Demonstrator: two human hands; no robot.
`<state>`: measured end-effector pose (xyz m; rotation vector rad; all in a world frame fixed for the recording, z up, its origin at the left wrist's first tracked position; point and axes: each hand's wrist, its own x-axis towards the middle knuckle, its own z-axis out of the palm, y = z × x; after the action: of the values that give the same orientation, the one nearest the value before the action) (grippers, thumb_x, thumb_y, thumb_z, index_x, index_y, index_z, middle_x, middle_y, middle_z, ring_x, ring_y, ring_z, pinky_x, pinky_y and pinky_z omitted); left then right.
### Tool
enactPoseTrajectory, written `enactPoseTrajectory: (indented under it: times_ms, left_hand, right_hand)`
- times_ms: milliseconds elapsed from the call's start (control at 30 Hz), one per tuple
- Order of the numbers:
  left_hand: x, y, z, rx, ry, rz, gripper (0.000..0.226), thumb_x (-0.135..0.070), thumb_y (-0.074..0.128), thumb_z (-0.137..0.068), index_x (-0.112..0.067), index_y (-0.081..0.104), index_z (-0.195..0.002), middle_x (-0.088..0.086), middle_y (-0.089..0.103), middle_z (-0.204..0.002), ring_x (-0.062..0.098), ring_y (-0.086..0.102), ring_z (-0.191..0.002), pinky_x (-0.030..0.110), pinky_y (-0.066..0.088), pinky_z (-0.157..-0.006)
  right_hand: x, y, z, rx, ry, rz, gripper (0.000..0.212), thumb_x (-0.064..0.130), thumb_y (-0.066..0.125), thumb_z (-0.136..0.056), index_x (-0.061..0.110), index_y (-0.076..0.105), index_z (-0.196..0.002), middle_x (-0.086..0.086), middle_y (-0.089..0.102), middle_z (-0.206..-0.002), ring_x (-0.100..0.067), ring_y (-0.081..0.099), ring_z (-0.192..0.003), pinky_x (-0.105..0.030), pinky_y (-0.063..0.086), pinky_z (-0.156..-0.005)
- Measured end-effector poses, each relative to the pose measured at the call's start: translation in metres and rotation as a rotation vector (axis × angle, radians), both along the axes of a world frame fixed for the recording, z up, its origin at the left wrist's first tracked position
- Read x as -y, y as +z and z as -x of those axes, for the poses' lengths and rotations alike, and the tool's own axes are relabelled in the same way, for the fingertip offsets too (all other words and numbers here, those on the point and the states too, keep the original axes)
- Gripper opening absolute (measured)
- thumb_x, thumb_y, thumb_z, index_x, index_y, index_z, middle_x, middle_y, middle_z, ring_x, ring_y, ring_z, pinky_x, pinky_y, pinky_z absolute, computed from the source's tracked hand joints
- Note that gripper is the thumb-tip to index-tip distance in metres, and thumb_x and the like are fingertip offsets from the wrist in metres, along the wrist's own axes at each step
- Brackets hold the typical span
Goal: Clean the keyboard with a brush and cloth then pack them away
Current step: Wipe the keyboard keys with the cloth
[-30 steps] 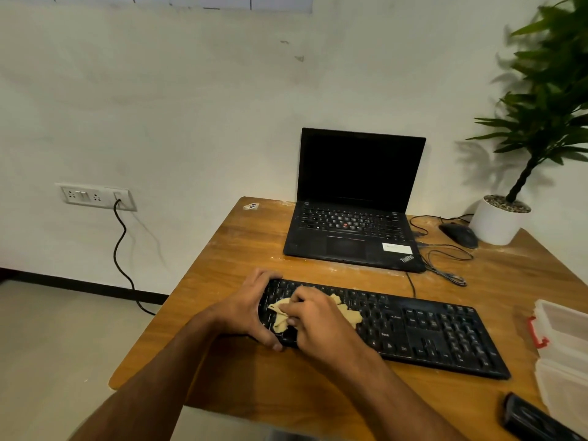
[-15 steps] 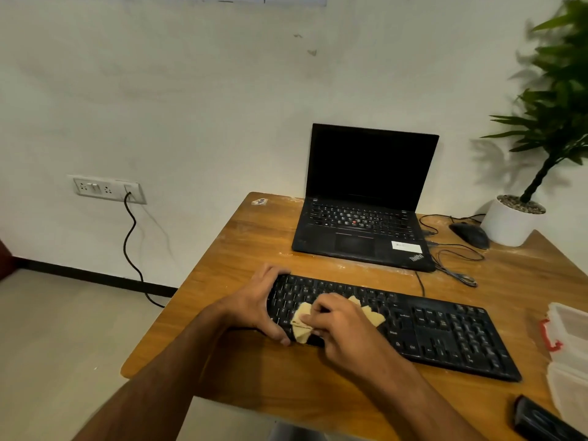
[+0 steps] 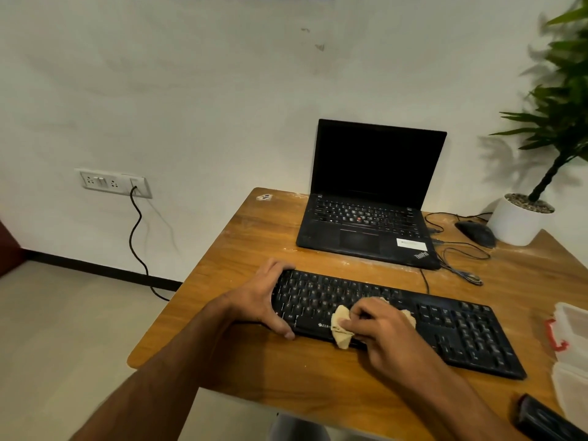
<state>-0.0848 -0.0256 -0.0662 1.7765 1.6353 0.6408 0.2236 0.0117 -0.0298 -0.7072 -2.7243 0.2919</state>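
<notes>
While the left hand clamped the keyboard's left end on the desk, right hand fingers were pinched on the cloth at the front-middle keys: wipe step, next probably rightward strokes toward the numpad.

Soft even light on my feed, faint plant shadow on the wall, leaves blurred, edges bowed by the wide lens.
</notes>
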Motion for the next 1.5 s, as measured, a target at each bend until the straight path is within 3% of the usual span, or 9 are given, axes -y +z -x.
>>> enactPoseTrajectory:
  times_ms: [133, 300, 533, 700, 833, 967, 1133, 1300, 1500]
  left_hand:
    - [0.002, 0.001, -0.002, -0.026, -0.004, -0.022, 0.131, -0.048, 0.100, -0.047, -0.032, 0.026, -0.153, -0.017, 0.028, -0.142, 0.003, 0.034, -0.134, 0.034, 0.040, -0.119]
    - [0.003, 0.001, 0.000, -0.039, -0.010, -0.027, 0.131, -0.052, 0.099, -0.046, -0.030, 0.027, -0.154, -0.016, 0.029, -0.141, 0.004, 0.035, -0.135, 0.035, 0.039, -0.120]
    - [0.001, 0.003, 0.001, -0.009, -0.009, -0.001, 0.127, -0.045, 0.100, -0.047, -0.035, 0.028, -0.151, -0.018, 0.029, -0.141, 0.004, 0.035, -0.134, 0.038, 0.043, -0.118]
    - [0.002, 0.002, 0.000, -0.010, -0.002, -0.019, 0.126, -0.040, 0.102, -0.050, -0.034, 0.028, -0.152, -0.018, 0.028, -0.142, 0.003, 0.034, -0.134, 0.035, 0.042, -0.118]
    - [0.002, 0.002, 0.000, -0.025, -0.005, -0.041, 0.126, -0.043, 0.102, -0.049, -0.032, 0.029, -0.152, -0.016, 0.029, -0.141, 0.003, 0.035, -0.133, 0.031, 0.042, -0.117]
    - [0.001, 0.003, 0.003, -0.035, -0.016, -0.015, 0.128, -0.051, 0.099, -0.047, -0.035, 0.027, -0.152, -0.020, 0.028, -0.142, 0.002, 0.033, -0.135, 0.032, 0.041, -0.117]
    - [0.000, 0.002, 0.005, -0.015, -0.023, -0.002, 0.124, -0.039, 0.102, -0.053, -0.034, 0.027, -0.152, -0.019, 0.027, -0.143, 0.000, 0.032, -0.134, 0.029, 0.038, -0.116]
    - [0.000, 0.002, 0.002, -0.044, -0.012, -0.020, 0.127, -0.043, 0.101, -0.051, -0.032, 0.027, -0.154, -0.017, 0.027, -0.143, 0.003, 0.032, -0.134, 0.030, 0.039, -0.116]
    - [0.002, 0.005, 0.002, -0.044, -0.013, -0.027, 0.130, -0.056, 0.097, -0.045, -0.031, 0.029, -0.153, -0.018, 0.030, -0.142, 0.003, 0.034, -0.135, 0.033, 0.040, -0.118]
  right_hand:
    - [0.013, -0.002, 0.047, -0.069, 0.040, -0.012, 0.024, 0.019, 0.058, -0.097, 0.021, 0.071, -0.116, 0.014, 0.051, -0.101, -0.002, 0.045, -0.097, -0.024, 0.046, -0.086]
    - [0.011, -0.001, 0.080, -0.054, 0.037, 0.021, 0.030, 0.009, 0.065, -0.094, 0.019, 0.073, -0.120, 0.009, 0.051, -0.095, -0.009, 0.044, -0.093, -0.024, 0.043, -0.078]
    - [-0.011, 0.005, 0.017, -0.020, -0.143, 0.108, 0.030, 0.010, 0.066, -0.094, 0.024, 0.072, -0.120, 0.018, 0.051, -0.100, -0.002, 0.046, -0.099, -0.016, 0.041, -0.083]
    - [0.000, 0.001, 0.053, -0.050, -0.121, 0.064, 0.035, 0.013, 0.063, -0.095, 0.023, 0.067, -0.128, 0.013, 0.054, -0.110, -0.003, 0.046, -0.106, -0.024, 0.044, -0.100]
    - [-0.001, 0.004, 0.095, -0.087, -0.071, 0.063, 0.032, 0.008, 0.064, -0.093, 0.019, 0.072, -0.122, 0.005, 0.059, -0.102, -0.012, 0.050, -0.101, -0.029, 0.046, -0.091]
    - [-0.006, 0.007, 0.082, -0.033, -0.070, 0.066, 0.032, 0.006, 0.066, -0.092, 0.020, 0.073, -0.119, 0.009, 0.057, -0.101, -0.010, 0.050, -0.102, -0.019, 0.040, -0.085]
    - [-0.029, 0.007, 0.032, -0.007, -0.202, 0.120, 0.032, 0.006, 0.066, -0.093, 0.022, 0.074, -0.119, 0.018, 0.052, -0.098, -0.001, 0.046, -0.095, -0.006, 0.034, -0.074]
    - [-0.012, 0.003, 0.074, -0.059, -0.125, 0.072, 0.031, 0.013, 0.065, -0.094, 0.021, 0.070, -0.124, 0.012, 0.058, -0.106, -0.004, 0.047, -0.102, -0.023, 0.043, -0.096]
    - [-0.013, 0.008, 0.107, -0.069, -0.084, 0.054, 0.027, 0.008, 0.069, -0.091, 0.017, 0.075, -0.115, 0.004, 0.062, -0.104, -0.012, 0.051, -0.105, -0.027, 0.047, -0.093]
